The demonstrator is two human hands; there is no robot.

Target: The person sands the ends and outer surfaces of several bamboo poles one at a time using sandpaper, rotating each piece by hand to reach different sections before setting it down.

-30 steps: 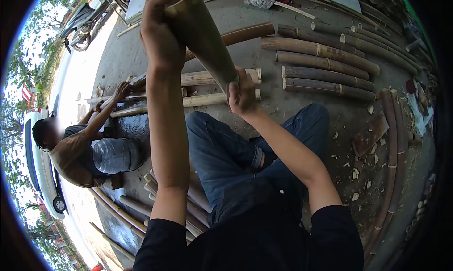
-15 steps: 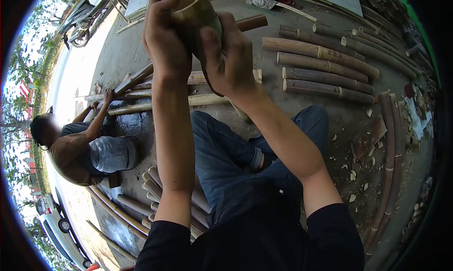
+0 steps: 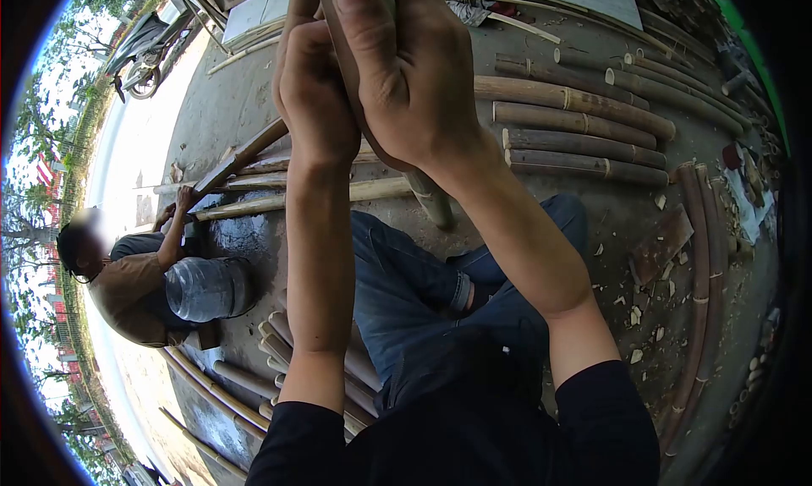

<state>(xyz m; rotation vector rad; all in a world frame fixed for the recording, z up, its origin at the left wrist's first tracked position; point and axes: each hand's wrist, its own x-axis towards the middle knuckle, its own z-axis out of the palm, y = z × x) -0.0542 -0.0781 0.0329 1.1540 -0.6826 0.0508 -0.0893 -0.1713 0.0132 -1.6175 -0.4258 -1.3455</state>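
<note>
My left hand (image 3: 320,105) and my right hand (image 3: 419,80) are raised close together at the top of the view, both closed round a bamboo piece that they mostly hide. A flat, thin, dark strip (image 3: 345,50) with a curved edge runs between the palms, and my right thumb presses along it. Whether this strip is a blade or part of the bamboo I cannot tell. Below my right wrist the greenish end of a bamboo tube (image 3: 433,203) shows, pointing down towards my crossed legs.
At the left a co-worker (image 3: 127,287) crouches beside a clear plastic bottle (image 3: 203,290), holding a long bamboo pole (image 3: 241,158). Cut bamboo poles (image 3: 584,122) lie in rows at the right. Chips and a rusty plate (image 3: 661,245) lie on the ground.
My hands have come closer to the camera and turned, so the tube's open top no longer shows. The co-worker's pole has tilted more steeply, and the view has shifted slightly.
</note>
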